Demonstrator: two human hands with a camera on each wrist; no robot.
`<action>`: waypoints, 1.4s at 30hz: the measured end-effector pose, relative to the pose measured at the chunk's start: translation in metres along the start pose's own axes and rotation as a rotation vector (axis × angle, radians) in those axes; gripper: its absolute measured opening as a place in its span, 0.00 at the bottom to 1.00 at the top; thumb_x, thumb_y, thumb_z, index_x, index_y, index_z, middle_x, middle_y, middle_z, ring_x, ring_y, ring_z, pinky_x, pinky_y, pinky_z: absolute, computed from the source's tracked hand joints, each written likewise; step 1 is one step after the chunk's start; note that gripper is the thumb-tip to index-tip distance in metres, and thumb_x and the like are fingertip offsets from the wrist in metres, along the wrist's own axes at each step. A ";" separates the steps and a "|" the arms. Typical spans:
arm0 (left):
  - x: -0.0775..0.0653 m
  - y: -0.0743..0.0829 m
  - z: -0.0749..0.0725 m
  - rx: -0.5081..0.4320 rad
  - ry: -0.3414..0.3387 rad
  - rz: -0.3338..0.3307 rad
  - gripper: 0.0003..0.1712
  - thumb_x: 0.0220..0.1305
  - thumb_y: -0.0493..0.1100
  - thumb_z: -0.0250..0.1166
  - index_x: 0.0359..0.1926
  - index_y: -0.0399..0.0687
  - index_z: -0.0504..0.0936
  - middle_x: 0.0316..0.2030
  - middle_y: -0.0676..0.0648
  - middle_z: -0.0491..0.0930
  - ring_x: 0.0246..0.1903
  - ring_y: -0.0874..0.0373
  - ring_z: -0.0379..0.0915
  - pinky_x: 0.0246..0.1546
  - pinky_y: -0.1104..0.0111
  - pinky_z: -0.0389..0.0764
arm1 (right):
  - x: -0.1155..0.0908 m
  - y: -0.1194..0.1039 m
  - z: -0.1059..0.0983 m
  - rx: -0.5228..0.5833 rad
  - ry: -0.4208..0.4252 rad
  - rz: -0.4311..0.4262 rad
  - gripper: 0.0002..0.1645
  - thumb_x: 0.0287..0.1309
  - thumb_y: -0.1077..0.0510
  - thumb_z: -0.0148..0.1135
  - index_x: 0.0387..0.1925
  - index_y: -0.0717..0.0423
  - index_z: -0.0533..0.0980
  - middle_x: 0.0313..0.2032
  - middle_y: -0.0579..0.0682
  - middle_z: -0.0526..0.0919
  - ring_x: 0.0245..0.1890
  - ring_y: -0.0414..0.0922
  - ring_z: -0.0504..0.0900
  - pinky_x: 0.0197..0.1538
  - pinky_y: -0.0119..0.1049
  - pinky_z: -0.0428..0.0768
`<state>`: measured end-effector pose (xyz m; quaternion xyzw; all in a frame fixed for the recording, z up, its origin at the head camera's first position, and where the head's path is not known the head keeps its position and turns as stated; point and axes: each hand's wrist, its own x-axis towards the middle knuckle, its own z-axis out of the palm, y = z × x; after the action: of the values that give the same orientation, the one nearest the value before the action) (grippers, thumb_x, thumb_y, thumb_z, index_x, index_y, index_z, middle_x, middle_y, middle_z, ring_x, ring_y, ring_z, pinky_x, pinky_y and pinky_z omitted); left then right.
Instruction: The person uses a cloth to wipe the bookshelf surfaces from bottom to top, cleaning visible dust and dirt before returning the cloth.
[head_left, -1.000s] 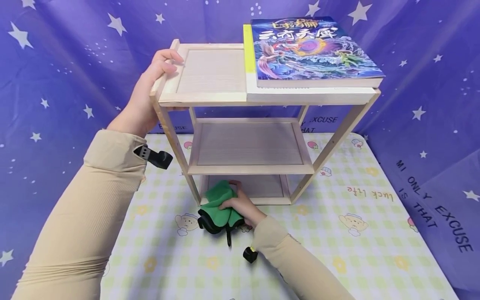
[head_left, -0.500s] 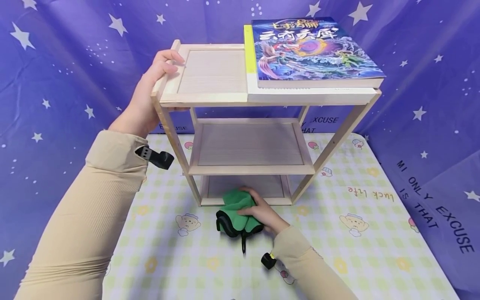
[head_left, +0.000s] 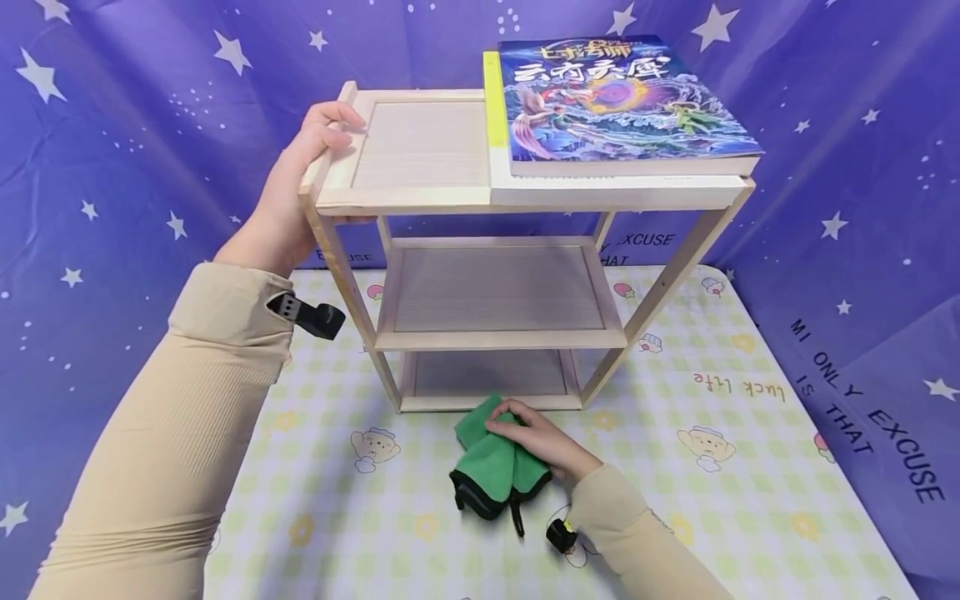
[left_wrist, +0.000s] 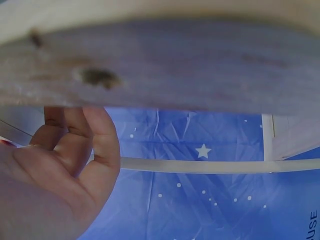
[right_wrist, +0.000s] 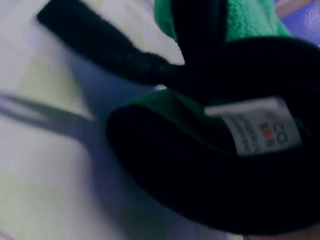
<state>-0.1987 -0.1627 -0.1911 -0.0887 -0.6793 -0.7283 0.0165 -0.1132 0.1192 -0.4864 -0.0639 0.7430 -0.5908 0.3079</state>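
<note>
A light wooden shelf rack [head_left: 420, 197] with three tiers stands on the table. At its upper left corner my left hand [head_left: 300, 171] grips the side rail, with fingers both over and under the board. From below, the left wrist view has the curled fingers [left_wrist: 102, 145] against the wood. My right hand [head_left: 543, 437] pinches a green cloth [head_left: 480, 467] with black edging and a black loop, just in front of the bottom tier. Up close in the right wrist view, the cloth's black border [right_wrist: 165, 175] and a white label [right_wrist: 265, 127] fill much of the picture.
Two books lie on the right half of the top tier, a blue illustrated one [head_left: 622, 108] over a white and yellow one [head_left: 495, 100]. A checked tablecloth [head_left: 750, 500] covers the table. Purple star-patterned curtains [head_left: 135, 150] hang behind and at the sides.
My right hand has drawn the green cloth from the left of the bottom tier rightward and toward me, off the shelf's front edge. The left hand has stayed on the rack.
</note>
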 end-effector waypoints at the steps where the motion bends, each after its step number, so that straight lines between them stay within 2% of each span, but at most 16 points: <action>1: 0.000 0.000 0.000 0.002 -0.001 -0.001 0.09 0.64 0.45 0.47 0.41 0.63 0.71 0.60 0.47 0.60 0.48 0.48 0.66 0.27 0.60 0.75 | 0.000 0.001 0.000 -0.012 0.002 -0.003 0.19 0.66 0.44 0.60 0.49 0.53 0.74 0.62 0.60 0.69 0.41 0.46 0.75 0.41 0.38 0.75; 4: 0.000 -0.001 -0.001 0.009 -0.004 -0.003 0.09 0.64 0.45 0.47 0.41 0.64 0.71 0.60 0.47 0.60 0.48 0.48 0.66 0.27 0.60 0.76 | -0.001 0.005 0.000 -0.051 0.000 -0.012 0.15 0.65 0.48 0.60 0.46 0.54 0.74 0.60 0.60 0.70 0.40 0.47 0.74 0.40 0.38 0.74; 6: 0.001 -0.001 -0.001 0.014 -0.008 -0.002 0.09 0.64 0.45 0.47 0.41 0.64 0.71 0.60 0.47 0.60 0.48 0.48 0.66 0.27 0.60 0.75 | -0.002 0.006 -0.002 -0.057 0.001 -0.012 0.15 0.62 0.53 0.61 0.47 0.55 0.74 0.62 0.61 0.67 0.40 0.47 0.73 0.40 0.38 0.74; 12: 0.002 -0.001 0.000 0.011 -0.015 0.007 0.09 0.64 0.45 0.47 0.41 0.64 0.71 0.59 0.47 0.60 0.47 0.48 0.66 0.26 0.61 0.74 | -0.006 0.007 -0.014 -0.087 0.008 0.013 0.31 0.51 0.61 0.59 0.60 0.48 0.71 0.67 0.64 0.61 0.35 0.49 0.74 0.34 0.39 0.74; 16: 0.002 -0.001 -0.001 0.000 -0.011 0.006 0.09 0.64 0.45 0.48 0.41 0.63 0.71 0.59 0.47 0.60 0.47 0.49 0.66 0.26 0.61 0.74 | -0.009 0.004 -0.022 -0.136 -0.016 0.012 0.36 0.48 0.65 0.58 0.62 0.45 0.71 0.71 0.62 0.59 0.40 0.50 0.74 0.34 0.39 0.74; 18: 0.001 0.000 -0.004 0.025 -0.013 0.010 0.09 0.65 0.45 0.48 0.42 0.63 0.71 0.61 0.48 0.60 0.50 0.48 0.65 0.29 0.60 0.74 | -0.010 0.004 -0.023 -0.170 -0.020 -0.001 0.38 0.45 0.69 0.57 0.62 0.47 0.72 0.73 0.62 0.55 0.45 0.52 0.72 0.33 0.39 0.73; 20: -0.001 0.000 -0.007 0.047 -0.018 0.018 0.09 0.65 0.45 0.48 0.43 0.63 0.71 0.62 0.49 0.58 0.53 0.49 0.62 0.37 0.60 0.72 | -0.010 0.005 -0.022 -0.222 -0.009 -0.021 0.40 0.42 0.73 0.54 0.61 0.48 0.73 0.74 0.63 0.54 0.49 0.54 0.71 0.34 0.39 0.73; 24: -0.003 0.002 -0.013 0.056 -0.033 0.018 0.11 0.67 0.45 0.48 0.46 0.62 0.72 0.67 0.53 0.56 0.58 0.50 0.58 0.50 0.61 0.63 | -0.010 0.008 -0.016 -0.429 0.055 -0.075 0.44 0.38 0.75 0.52 0.60 0.45 0.74 0.71 0.61 0.62 0.61 0.57 0.66 0.46 0.44 0.70; 28: -0.005 0.004 -0.017 0.055 -0.050 -0.013 0.19 0.68 0.47 0.48 0.57 0.64 0.72 0.74 0.57 0.49 0.64 0.49 0.54 0.55 0.59 0.61 | -0.013 0.006 -0.011 -0.541 0.095 -0.114 0.43 0.42 0.74 0.52 0.62 0.43 0.73 0.67 0.58 0.67 0.65 0.59 0.64 0.53 0.50 0.68; 30: -0.006 0.005 -0.019 0.067 -0.056 -0.026 0.24 0.69 0.48 0.48 0.65 0.66 0.69 0.76 0.62 0.46 0.69 0.49 0.50 0.56 0.57 0.61 | -0.016 0.005 -0.010 -0.567 0.105 -0.137 0.40 0.49 0.74 0.52 0.63 0.45 0.72 0.66 0.59 0.66 0.66 0.60 0.64 0.58 0.53 0.68; 33: -0.009 0.005 -0.019 0.088 -0.053 -0.036 0.28 0.72 0.51 0.46 0.71 0.71 0.63 0.76 0.62 0.44 0.71 0.50 0.47 0.54 0.57 0.64 | -0.024 0.004 -0.008 -0.603 0.135 -0.162 0.34 0.60 0.71 0.52 0.67 0.49 0.68 0.67 0.62 0.63 0.68 0.62 0.63 0.63 0.59 0.67; 36: -0.013 0.005 -0.017 0.100 -0.044 -0.042 0.28 0.75 0.56 0.44 0.73 0.75 0.59 0.76 0.57 0.47 0.66 0.49 0.56 0.48 0.60 0.70 | -0.032 0.000 -0.009 -0.644 0.204 -0.200 0.30 0.65 0.67 0.53 0.69 0.54 0.66 0.68 0.64 0.62 0.69 0.65 0.62 0.64 0.63 0.66; 38: -0.017 0.005 -0.016 0.116 -0.027 -0.048 0.27 0.76 0.60 0.43 0.73 0.78 0.56 0.75 0.52 0.50 0.61 0.50 0.62 0.44 0.61 0.73 | -0.038 -0.006 -0.012 -0.669 0.263 -0.246 0.29 0.66 0.65 0.55 0.68 0.57 0.66 0.67 0.65 0.64 0.68 0.65 0.63 0.64 0.63 0.67; 40: -0.023 0.006 -0.016 0.140 -0.005 -0.052 0.28 0.76 0.63 0.40 0.74 0.79 0.55 0.74 0.49 0.53 0.59 0.50 0.66 0.50 0.58 0.75 | -0.044 -0.013 -0.017 -0.704 0.316 -0.302 0.28 0.65 0.64 0.58 0.66 0.59 0.68 0.65 0.65 0.67 0.67 0.65 0.66 0.63 0.62 0.68; 42: -0.029 0.005 -0.017 0.160 0.017 -0.055 0.28 0.75 0.66 0.36 0.74 0.80 0.54 0.74 0.49 0.54 0.62 0.50 0.66 0.57 0.53 0.72 | -0.051 -0.024 -0.022 -0.735 0.354 -0.354 0.27 0.64 0.64 0.60 0.64 0.60 0.69 0.63 0.63 0.71 0.66 0.64 0.68 0.62 0.61 0.70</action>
<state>-0.1709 -0.1828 -0.1918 -0.0624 -0.7373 -0.6726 0.0093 -0.0907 0.1545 -0.4429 -0.1931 0.9226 -0.3329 0.0270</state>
